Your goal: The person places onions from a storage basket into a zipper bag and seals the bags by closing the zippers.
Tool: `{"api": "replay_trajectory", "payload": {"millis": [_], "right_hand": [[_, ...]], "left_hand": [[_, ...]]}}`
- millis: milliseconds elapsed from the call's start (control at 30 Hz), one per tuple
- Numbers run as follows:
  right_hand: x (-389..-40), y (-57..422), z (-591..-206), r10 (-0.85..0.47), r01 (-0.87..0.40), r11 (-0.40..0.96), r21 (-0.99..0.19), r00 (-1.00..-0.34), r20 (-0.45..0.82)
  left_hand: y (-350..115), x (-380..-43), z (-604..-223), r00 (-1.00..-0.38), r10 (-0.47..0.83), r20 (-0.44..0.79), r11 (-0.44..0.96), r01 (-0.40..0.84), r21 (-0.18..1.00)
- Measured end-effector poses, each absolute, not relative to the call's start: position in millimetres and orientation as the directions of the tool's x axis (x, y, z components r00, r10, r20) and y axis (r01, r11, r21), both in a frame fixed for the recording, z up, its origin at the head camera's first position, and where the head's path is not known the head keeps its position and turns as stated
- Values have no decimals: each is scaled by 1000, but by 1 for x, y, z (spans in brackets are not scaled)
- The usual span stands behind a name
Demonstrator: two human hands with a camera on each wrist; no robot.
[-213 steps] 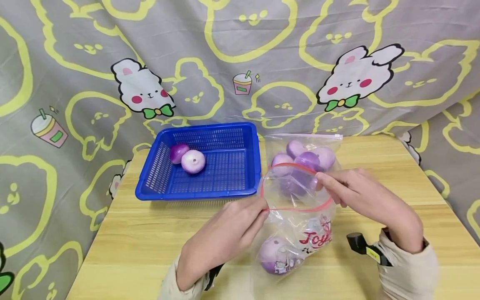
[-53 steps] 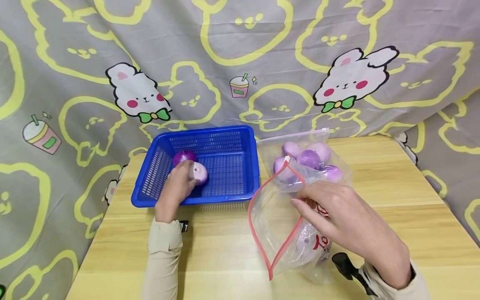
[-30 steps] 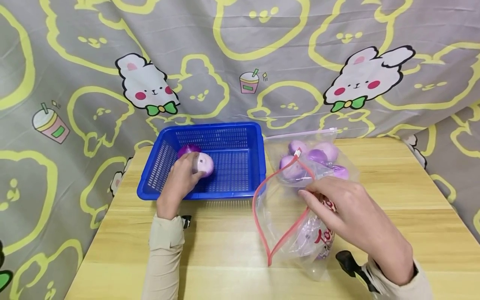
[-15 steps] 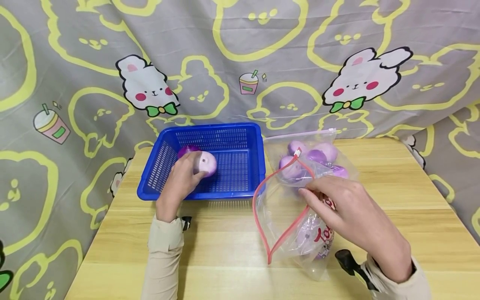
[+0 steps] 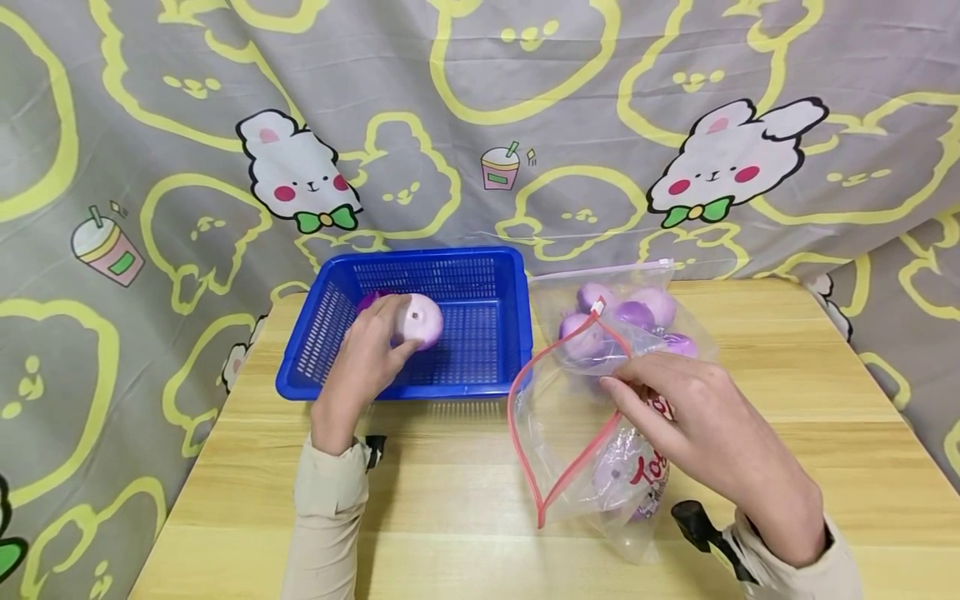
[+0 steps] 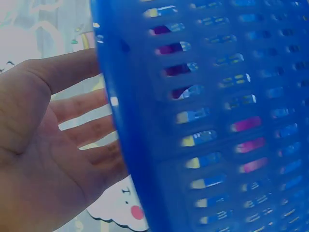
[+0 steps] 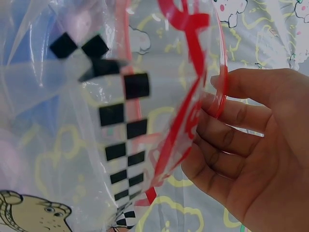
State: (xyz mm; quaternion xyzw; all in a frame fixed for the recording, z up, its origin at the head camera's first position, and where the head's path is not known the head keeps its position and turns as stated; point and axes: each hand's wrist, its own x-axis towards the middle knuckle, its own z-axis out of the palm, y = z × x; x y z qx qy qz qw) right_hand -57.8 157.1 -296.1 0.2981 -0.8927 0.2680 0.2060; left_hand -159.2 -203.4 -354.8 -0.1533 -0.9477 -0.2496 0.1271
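Observation:
In the head view my left hand (image 5: 369,350) reaches into the blue plastic basket (image 5: 480,388) and grips a pale purple onion (image 5: 423,322), thumb on the near side. A darker purple onion (image 5: 372,300) lies behind it, mostly covered by my fingers. My right hand (image 5: 693,421) pinches the red-edged mouth of a clear zip bag (image 5: 558,446), which gapes toward the left. One onion (image 5: 617,472) shows through the bag's printed wall. The right wrist view has thumb and forefinger on the red strip; in the left wrist view the basket wall hides my fingertips.
Behind the held bag lies another clear zip bag (image 5: 600,271) with several purple onions (image 5: 652,307) inside, close to the basket's right side. Everything stands on a wooden table (image 5: 450,517), with a printed cloth (image 5: 420,75) hanging along its back edge.
Both hands were at the bag's mouth earlier; my left hand has since gone to the basket and gripped an onion, now shifted slightly right and up. My right hand keeps hold of the bag.

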Motion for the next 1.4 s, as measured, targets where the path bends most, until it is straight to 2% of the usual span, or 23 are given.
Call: {"api": "replay_trajectory", "payload": {"millis": [767,1067,1400], "right_hand": [[-56,159,-296,-419,-643,672,-367,-739,528],[-57,158,-295,-417,-631,685,-363,-749,514],[-56,158,-295,-418,-631,686,-361,-749,514]], "left_hand": [[-184,-135,-330,-878,251,408,826,414,382],[-176,-124,-320,-878,243,412,824,411,389],[-166,-109,-309,-842,267,468,798,465,382]]}}
